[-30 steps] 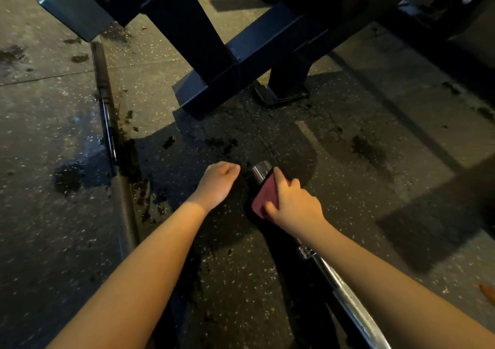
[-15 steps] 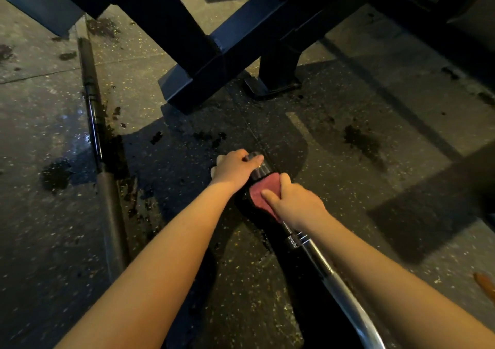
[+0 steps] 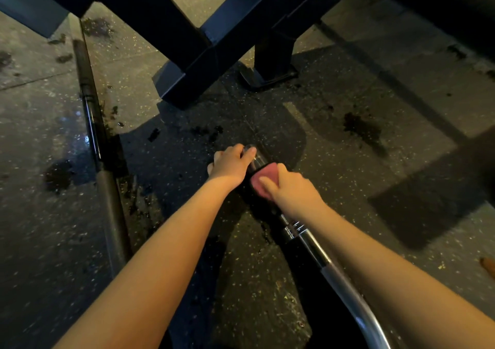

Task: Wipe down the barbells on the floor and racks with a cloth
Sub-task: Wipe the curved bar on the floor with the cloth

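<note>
Gripping barbell (image 3: pixel 308 237) end, left hand (image 3: pixel 230 167), right hand (image 3: pixel 290 192) clutching pink cloth (image 3: pixel 263 179) around sleeve just behind

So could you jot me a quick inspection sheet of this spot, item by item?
Surface: speckled rubber floor with dark, wet-looking patches.
Job's things: chrome barbell lying on the floor, pink cloth wrapped on its end sleeve; dark barbell lies apart, to the left.
Clutter: small orange object at the right edge, unidentifiable.
Grippers: left hand grips the chrome barbell's tip; right hand holds the pink cloth around it.
Cables: nothing seen.
Surroundings: dark metal rack frame ahead.
</note>
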Demonstrator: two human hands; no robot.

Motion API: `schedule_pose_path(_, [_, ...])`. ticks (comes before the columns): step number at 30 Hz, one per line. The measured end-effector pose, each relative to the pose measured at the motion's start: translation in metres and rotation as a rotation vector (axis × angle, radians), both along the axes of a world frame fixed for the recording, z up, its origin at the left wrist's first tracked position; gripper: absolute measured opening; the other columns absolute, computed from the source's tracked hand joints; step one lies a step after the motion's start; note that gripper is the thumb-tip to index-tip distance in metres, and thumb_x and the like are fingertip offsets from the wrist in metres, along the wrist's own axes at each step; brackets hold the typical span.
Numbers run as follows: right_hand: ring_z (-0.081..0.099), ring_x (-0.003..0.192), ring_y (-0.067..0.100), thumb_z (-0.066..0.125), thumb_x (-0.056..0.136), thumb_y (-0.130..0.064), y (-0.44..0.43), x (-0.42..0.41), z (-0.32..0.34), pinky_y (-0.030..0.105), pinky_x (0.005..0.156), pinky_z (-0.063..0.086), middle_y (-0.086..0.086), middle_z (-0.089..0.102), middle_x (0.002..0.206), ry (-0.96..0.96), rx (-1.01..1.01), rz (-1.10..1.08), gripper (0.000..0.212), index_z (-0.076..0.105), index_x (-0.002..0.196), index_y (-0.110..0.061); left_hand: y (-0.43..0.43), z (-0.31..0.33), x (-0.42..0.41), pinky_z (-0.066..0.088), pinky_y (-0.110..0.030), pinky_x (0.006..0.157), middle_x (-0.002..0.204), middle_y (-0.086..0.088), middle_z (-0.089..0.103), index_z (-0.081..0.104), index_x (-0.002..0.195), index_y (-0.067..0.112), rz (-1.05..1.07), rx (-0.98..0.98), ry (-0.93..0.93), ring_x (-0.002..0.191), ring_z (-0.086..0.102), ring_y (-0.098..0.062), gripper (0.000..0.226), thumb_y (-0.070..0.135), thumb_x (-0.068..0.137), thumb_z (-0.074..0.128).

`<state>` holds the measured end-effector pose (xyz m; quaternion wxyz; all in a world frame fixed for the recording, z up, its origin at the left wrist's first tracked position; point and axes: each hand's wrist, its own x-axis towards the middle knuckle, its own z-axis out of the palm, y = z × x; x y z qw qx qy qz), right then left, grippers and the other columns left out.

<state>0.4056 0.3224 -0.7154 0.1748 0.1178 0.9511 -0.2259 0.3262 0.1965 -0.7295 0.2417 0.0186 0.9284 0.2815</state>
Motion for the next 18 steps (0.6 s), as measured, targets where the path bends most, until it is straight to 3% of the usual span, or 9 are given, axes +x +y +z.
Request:
schedule_pose_path(2, [0.061,0.102,0.031,0.039,0.102,-0.037,0.019,-0.006,-0.001,0.033,0.08,0.046,0.015,0.063,0.117,0.004,-0.176,-0.098,0.032,0.053,0.125,-0.019,0.0,0.002,-0.001,0.029,-0.047,0.104,0.132,-0.004,0.048,0.049,0.125,0.02,-0.014,0.013,-0.009,0.13,0.033,-0.026,0.045,0.051,0.101,0.025])
schedule_pose_path(5, [0.059,0.081,0.018,0.045,0.1,-0.023,0.033,0.018,-0.005,0.025,0.066,0.043,0.005,0.065,0.102,0.027,-0.338,-0.173,0.017,0.056,0.111,-0.03,-0.003,0.002,0.001,0.03,-0.047,0.103,0.133,-0.005,0.046,0.047,0.123,0.021,-0.024,0.031,-0.026,0.129,0.033,-0.027,0.043,0.05,0.101,0.024])
schedule_pose_path(7, [0.059,0.091,0.02,0.048,0.098,-0.024,0.026,0.042,-0.005,0.027,0.074,0.042,0.002,0.064,0.103,0.062,-0.328,-0.106,0.02,0.055,0.115,-0.032,-0.009,0.0,0.002,0.027,-0.046,0.104,0.139,-0.005,0.04,0.042,0.133,0.025,-0.022,0.038,-0.037,0.132,0.028,-0.028,0.043,0.049,0.102,0.023])
schedule_pose_path(8, [0.058,0.102,0.024,0.048,0.097,-0.025,0.02,0.05,-0.002,0.029,0.083,0.044,0.004,0.062,0.113,0.062,-0.257,-0.024,0.032,0.05,0.128,-0.032,-0.012,0.0,0.003,0.024,-0.046,0.106,0.144,-0.003,0.036,0.037,0.14,0.029,-0.016,0.055,-0.046,0.135,0.025,-0.027,0.043,0.047,0.103,0.023])
schedule_pose_path(11, [0.042,0.129,0.031,0.046,0.097,-0.027,-0.004,0.052,0.003,0.039,0.106,0.037,0.011,0.038,0.146,0.076,0.023,0.209,0.063,0.018,0.152,-0.032,-0.017,0.005,0.005,0.02,-0.044,0.11,0.15,0.004,0.027,0.023,0.148,0.041,-0.034,0.123,-0.01,0.136,0.022,-0.023,0.044,0.036,0.105,0.028])
schedule_pose_path(14, [0.031,0.139,0.031,0.046,0.097,-0.025,-0.013,0.039,0.004,0.037,0.113,0.029,0.011,0.025,0.156,0.122,-0.015,0.243,0.066,0.014,0.154,-0.028,-0.008,0.009,0.006,0.025,-0.04,0.106,0.146,0.007,0.036,0.038,0.142,0.04,-0.118,0.029,0.097,0.132,0.03,-0.019,0.039,0.031,0.104,0.03])
schedule_pose_path(18, [0.047,0.125,0.027,0.045,0.099,-0.026,0.005,0.045,0.008,0.029,0.097,0.036,0.008,0.045,0.144,0.037,-0.119,0.129,0.06,0.02,0.154,-0.026,0.002,0.009,0.009,0.028,-0.039,0.101,0.13,0.007,0.044,0.056,0.12,0.038,-0.131,-0.016,0.136,0.12,0.043,-0.016,0.026,0.042,0.1,0.041])
